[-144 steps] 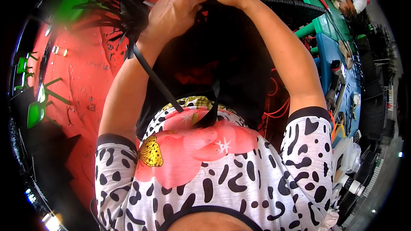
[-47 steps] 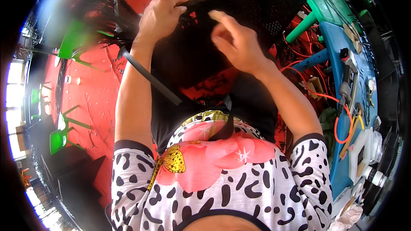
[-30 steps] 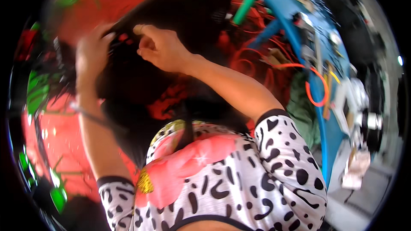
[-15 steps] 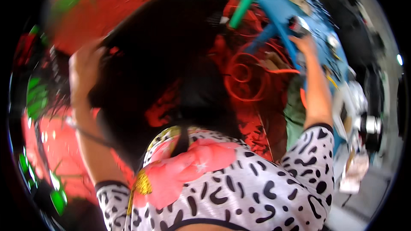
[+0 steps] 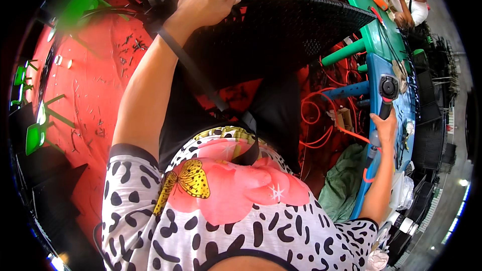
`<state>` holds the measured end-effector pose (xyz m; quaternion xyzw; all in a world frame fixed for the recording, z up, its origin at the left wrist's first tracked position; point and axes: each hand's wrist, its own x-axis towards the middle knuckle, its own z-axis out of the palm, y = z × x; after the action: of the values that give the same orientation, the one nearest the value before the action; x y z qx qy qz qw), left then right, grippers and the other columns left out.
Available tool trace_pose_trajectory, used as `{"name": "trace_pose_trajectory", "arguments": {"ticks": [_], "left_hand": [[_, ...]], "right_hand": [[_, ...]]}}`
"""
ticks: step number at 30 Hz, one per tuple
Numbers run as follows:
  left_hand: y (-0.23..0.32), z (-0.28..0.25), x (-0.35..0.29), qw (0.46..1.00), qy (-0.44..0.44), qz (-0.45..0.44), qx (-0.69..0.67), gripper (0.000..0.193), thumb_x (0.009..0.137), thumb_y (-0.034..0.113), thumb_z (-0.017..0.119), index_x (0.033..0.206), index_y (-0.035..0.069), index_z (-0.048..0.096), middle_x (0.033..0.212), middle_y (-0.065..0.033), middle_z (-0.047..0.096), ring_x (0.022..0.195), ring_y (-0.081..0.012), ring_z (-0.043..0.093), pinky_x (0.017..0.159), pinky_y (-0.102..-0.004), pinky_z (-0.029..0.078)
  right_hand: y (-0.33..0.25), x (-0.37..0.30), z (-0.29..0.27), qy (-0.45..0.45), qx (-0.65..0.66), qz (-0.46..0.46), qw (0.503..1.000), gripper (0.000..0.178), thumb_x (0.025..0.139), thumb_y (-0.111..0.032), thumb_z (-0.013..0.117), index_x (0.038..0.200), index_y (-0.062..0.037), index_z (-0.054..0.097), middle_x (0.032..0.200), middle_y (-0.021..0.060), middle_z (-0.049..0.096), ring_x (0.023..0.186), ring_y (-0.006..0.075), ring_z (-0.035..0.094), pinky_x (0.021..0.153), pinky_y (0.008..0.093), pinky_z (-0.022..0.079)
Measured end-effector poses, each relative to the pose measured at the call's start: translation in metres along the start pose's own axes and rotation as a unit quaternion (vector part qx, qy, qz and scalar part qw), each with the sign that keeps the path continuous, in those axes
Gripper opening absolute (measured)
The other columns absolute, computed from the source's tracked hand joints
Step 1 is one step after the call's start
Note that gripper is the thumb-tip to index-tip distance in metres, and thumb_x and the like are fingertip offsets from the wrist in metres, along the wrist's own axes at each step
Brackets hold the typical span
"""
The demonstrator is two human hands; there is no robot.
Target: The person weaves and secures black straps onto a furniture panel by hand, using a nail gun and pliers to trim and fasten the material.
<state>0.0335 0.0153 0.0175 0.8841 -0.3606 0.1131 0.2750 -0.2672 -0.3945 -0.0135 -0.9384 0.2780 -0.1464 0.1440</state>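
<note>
My left hand is closed over the upper edge of a large black woven wicker piece, which stands tilted in front of my lap. A flat black strip runs from near my left wrist down toward my lap. At the right, my right hand is wrapped round the grip of an air stapler with a round black cap, above the blue table. An orange hose runs close to this hand; its joint with the tool is partly hidden.
A green table adjoins the blue one at the far right, where another person sits. Coiled orange hose and a small cardboard box lie beneath. Green cloth hangs near my right side. Black scraps litter the red floor.
The view has shifted and sharpened. My left hand, with the woven piece, now appears higher and farther right; my right hand and the air stapler appear lower and farther right.
</note>
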Motion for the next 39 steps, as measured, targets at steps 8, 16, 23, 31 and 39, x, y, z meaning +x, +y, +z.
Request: {"name": "trace_pose_trajectory", "arguments": {"ticks": [8,16,23,31,39], "left_hand": [[0.006,0.011,0.0,0.999,0.014,0.028,-0.032,0.022,0.078,0.016,0.055,0.094,0.004,0.064,0.084,-0.0197,0.064,0.083,-0.0366,0.061,0.072,-0.0436,0.049],[0.006,0.015,-0.002,0.999,0.022,0.033,-0.006,0.021,0.077,0.013,0.05,0.091,0.008,0.065,0.083,-0.0161,0.065,0.084,-0.0334,0.062,0.073,-0.0437,0.048],[0.012,0.012,-0.005,1.0,0.022,0.02,-0.001,0.021,0.077,0.014,0.051,0.091,0.007,0.065,0.084,-0.0169,0.064,0.084,-0.0345,0.061,0.072,-0.0449,0.048],[0.018,0.005,-0.009,1.0,0.01,0.028,-0.004,0.018,0.076,0.013,0.053,0.088,0.003,0.063,0.077,-0.0203,0.063,0.077,-0.0374,0.062,0.068,-0.0448,0.049],[0.016,0.009,-0.012,0.996,0.063,0.063,-0.021,0.012,0.074,0.01,0.053,0.081,0.003,0.059,0.071,-0.0193,0.062,0.072,-0.0378,0.061,0.064,-0.0461,0.048]], "right_hand": [[-0.153,-0.024,0.04,-0.048,0.033,-0.283,0.957,0.075,0.062,-0.013,0.072,0.129,-0.0012,0.04,0.088,0.0225,0.061,0.081,0.0379,0.061,0.071,0.0436,0.049],[-0.209,-0.018,0.062,-0.073,0.015,-0.503,0.861,0.086,0.049,-0.006,0.075,0.128,-0.0005,0.04,0.083,0.0142,0.06,0.074,0.0328,0.058,0.065,0.0396,0.046],[-0.218,-0.01,0.062,-0.097,0.022,-0.501,0.86,0.086,0.05,-0.006,0.074,0.128,-0.0005,0.04,0.085,0.0151,0.061,0.077,0.0338,0.059,0.067,0.0398,0.048],[-0.219,-0.004,0.065,-0.094,0.019,-0.512,0.854,0.086,0.05,-0.006,0.075,0.128,-0.0004,0.04,0.084,0.0151,0.061,0.076,0.0336,0.059,0.067,0.0398,0.048],[-0.218,0.0,0.062,-0.091,-0.004,-0.522,0.848,0.086,0.049,-0.006,0.076,0.127,-0.0005,0.041,0.079,0.014,0.059,0.071,0.0324,0.058,0.063,0.0393,0.047]]}}
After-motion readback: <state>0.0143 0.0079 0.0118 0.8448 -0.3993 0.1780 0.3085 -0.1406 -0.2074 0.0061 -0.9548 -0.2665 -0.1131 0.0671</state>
